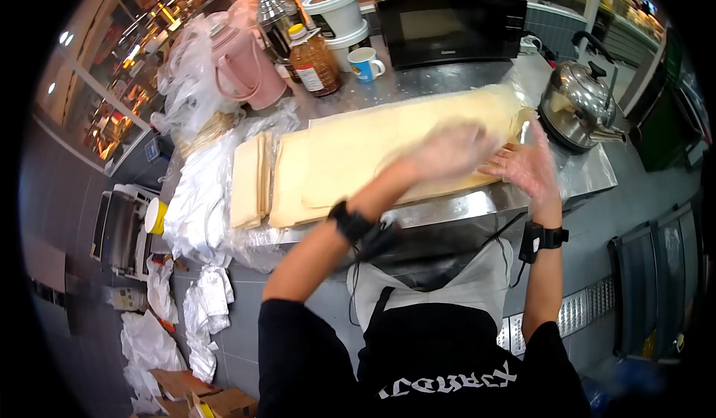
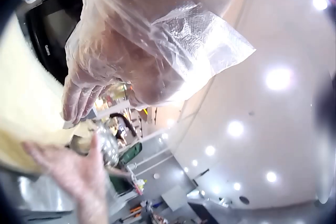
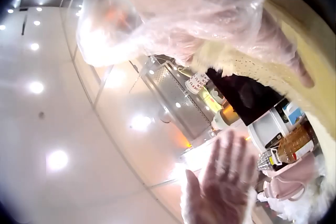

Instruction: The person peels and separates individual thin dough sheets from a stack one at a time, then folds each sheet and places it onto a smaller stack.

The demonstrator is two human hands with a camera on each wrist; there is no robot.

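A broad stack of thin, pale yellow sheets [image 1: 373, 149] lies on a steel table. My left hand [image 1: 455, 149], in a clear plastic glove, is over the right half of the stack and blurred in the head view. In the right wrist view its fingers are straight and slightly spread, palm showing. My right hand [image 1: 533, 168], also gloved, is at the right end of the stack, fingers pointing left over the sheets and thumb apart. The ragged end of the sheets [image 3: 236, 58] shows beside its palm in the right wrist view. A smaller folded stack [image 1: 250, 179] sits at the left.
A steel kettle [image 1: 578, 105] stands close to the right hand. Behind the sheets are a black microwave [image 1: 451, 26], a blue mug [image 1: 364, 65], an oil bottle [image 1: 313, 64], white tubs [image 1: 333, 11] and a pink jug [image 1: 242, 64]. Plastic bags [image 1: 198, 202] cover the table's left end.
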